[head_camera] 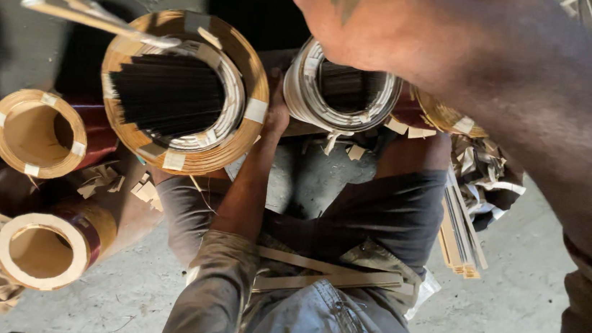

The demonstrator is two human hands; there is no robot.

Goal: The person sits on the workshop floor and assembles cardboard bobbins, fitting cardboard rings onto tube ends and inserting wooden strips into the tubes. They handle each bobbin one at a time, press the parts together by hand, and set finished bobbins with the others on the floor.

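The left hand (276, 110) reaches forward along its forearm and presses against the right rim of the large coil of wood strip (184, 90), fingers wrapped behind the edge so that how wide they are spread cannot be told. The right hand (354, 13) is raised close to the camera, blurred, over the smaller pale coil (339, 91); whether it grips anything is hidden (probably not, but the view is poor). The large coil stands on edge ahead and to the left of the body, its open bore facing up toward the camera, so the left hand is plainly the nearer. Two smaller empty coils (39, 133) lie further left on the concrete floor (498, 323), with loose flat strips (329, 272) across the lap.
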